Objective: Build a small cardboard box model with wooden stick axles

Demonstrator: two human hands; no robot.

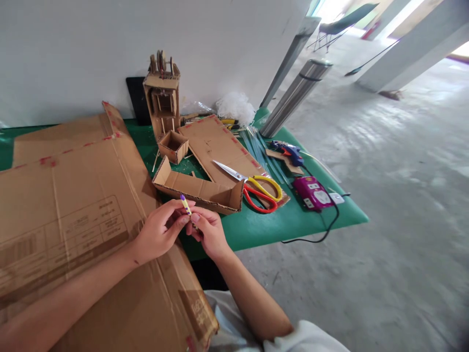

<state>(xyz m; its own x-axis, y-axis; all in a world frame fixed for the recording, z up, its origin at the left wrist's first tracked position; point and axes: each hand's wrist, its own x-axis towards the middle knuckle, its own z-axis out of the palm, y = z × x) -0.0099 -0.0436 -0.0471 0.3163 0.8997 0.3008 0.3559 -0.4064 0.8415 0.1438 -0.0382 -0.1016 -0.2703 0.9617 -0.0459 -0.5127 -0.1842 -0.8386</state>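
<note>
Between my fingertips is a slim crayon-like stick (pixel 185 204), purple at its upper end and pale yellow with dark spots below. My left hand (pixel 161 226) pinches it from the left, fingers closed. My right hand (pixel 209 229) also closes on it, lower down, and the two hands touch. Fingers hide part of the stick, so its exact kind is unclear. Just beyond my hands lies a long open cardboard tray (pixel 198 188). Scissors (pixel 252 183) with one red and one yellow handle lie to its right, blades partly over a cardboard sheet (pixel 220 142).
A large flattened carton (pixel 73 195) covers the left of the green table (pixel 249 234). Behind stand a small cardboard box (pixel 173 146) and a cardboard tower (pixel 161 102). At right are a glue gun (pixel 287 150), a purple power strip (pixel 311 193) with its cable, and a steel cylinder (pixel 295 100).
</note>
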